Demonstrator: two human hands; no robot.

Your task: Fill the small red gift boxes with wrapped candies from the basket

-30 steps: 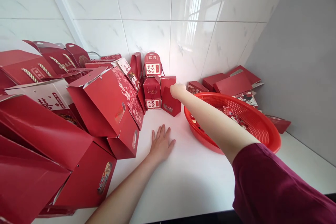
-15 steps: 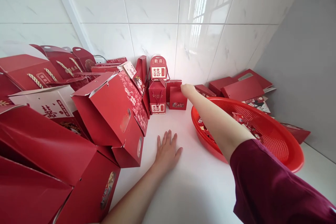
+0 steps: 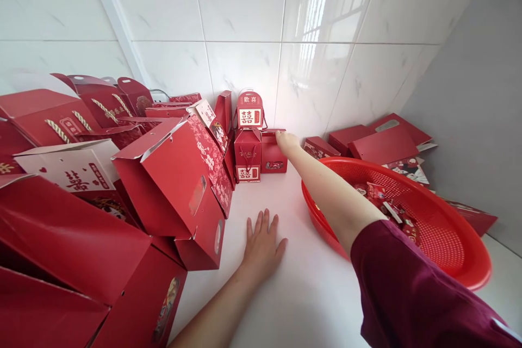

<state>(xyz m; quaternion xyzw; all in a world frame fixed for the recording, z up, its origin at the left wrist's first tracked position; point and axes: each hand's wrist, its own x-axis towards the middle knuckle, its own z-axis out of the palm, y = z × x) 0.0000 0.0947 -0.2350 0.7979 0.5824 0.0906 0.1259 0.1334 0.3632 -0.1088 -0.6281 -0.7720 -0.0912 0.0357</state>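
My right hand (image 3: 287, 143) is closed on the upper right edge of a small red gift box (image 3: 269, 148), which has a small window low on its front. The fingertips are partly hidden behind it. This box stands upright on the white tabletop (image 3: 302, 283), close to the wall. Just left of it, a handled box with a white label (image 3: 249, 114) sits on top of another red box (image 3: 247, 149). My left hand (image 3: 263, 247) lies flat on the tabletop with fingers spread, holding nothing.
Many red gift boxes (image 3: 163, 168) crowd the left side. A red perforated basket (image 3: 444, 234) with small red packets (image 3: 375, 191) stands under my right forearm. Behind it, more red boxes (image 3: 383, 144) lie against the tiled wall (image 3: 244, 5) and grey panel (image 3: 477, 92).
My right hand has shifted the small red box slightly left and back, against the stacked boxes, covering the one behind it. My left hand stays flat on the tabletop.
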